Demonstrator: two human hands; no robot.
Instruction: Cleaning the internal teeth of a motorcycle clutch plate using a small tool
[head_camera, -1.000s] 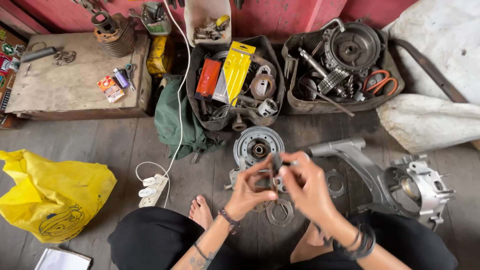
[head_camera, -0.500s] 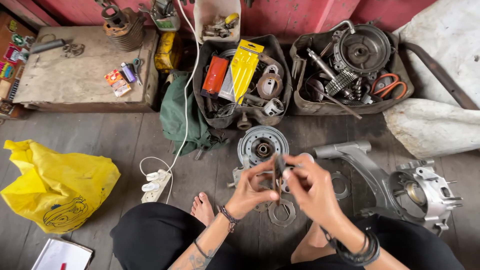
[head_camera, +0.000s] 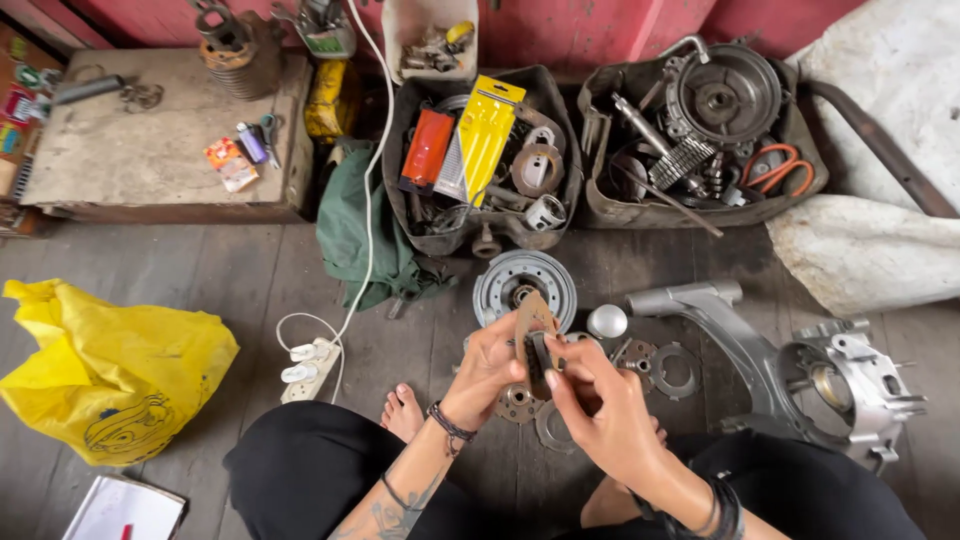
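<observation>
I sit cross-legged on a wooden floor. My left hand (head_camera: 487, 366) and my right hand (head_camera: 598, 401) meet in front of me, both gripping a small flat metal part (head_camera: 535, 338) with a brownish plate-like face. Just beyond the hands lies a round grey metal hub (head_camera: 525, 284). A shiny metal dome (head_camera: 607, 321) and several flat ring plates (head_camera: 660, 366) rest on the floor beside my right hand. More disc parts lie partly hidden under my hands.
A grey engine casing (head_camera: 800, 370) lies at right. Two dark trays of parts and tools (head_camera: 480, 160) (head_camera: 700, 130) stand ahead. A yellow bag (head_camera: 110, 370), a white power strip (head_camera: 305, 365), a green cloth (head_camera: 365, 240) and a low wooden board (head_camera: 160, 140) sit left.
The view has tilted down slightly. My hands stay together on the small part and have turned it so its flat brownish face stands upright.
</observation>
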